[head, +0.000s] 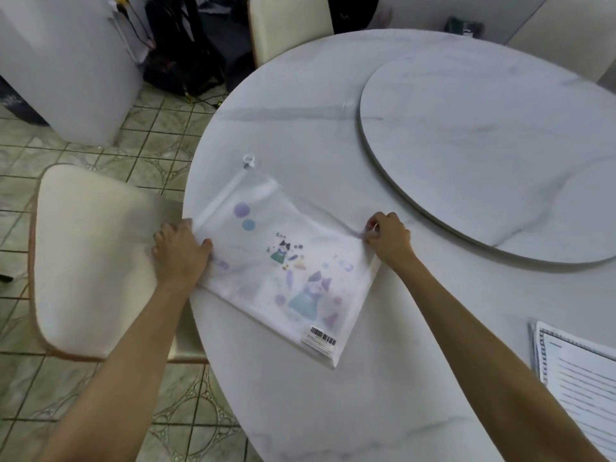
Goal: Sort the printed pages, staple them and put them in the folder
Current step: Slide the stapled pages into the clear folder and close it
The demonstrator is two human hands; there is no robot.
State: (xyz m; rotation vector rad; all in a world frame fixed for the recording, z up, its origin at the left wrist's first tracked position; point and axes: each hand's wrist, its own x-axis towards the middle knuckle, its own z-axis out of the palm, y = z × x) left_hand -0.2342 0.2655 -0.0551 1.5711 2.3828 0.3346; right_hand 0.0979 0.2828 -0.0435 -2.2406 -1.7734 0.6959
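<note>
A translucent zip folder [283, 261] with cartoon cat prints and a barcode sticker lies on the round white marble table [383, 378], near its left edge. White paper shows through its lower half. The zipper pull ring [249, 160] sits at the folder's far corner. My left hand [181, 250] grips the folder's left edge, thumb on top, fingers underneath. My right hand [386, 240] pinches the folder's right corner with curled fingers. A stack of printed pages [580, 378] lies at the table's right edge, partly cut off by the frame.
A raised round turntable [493, 151] fills the table's far right. A cream cushioned chair [96, 261] stands left of the table, another chair [290, 25] behind it. Dark bags and cables lie on the tiled floor at the back.
</note>
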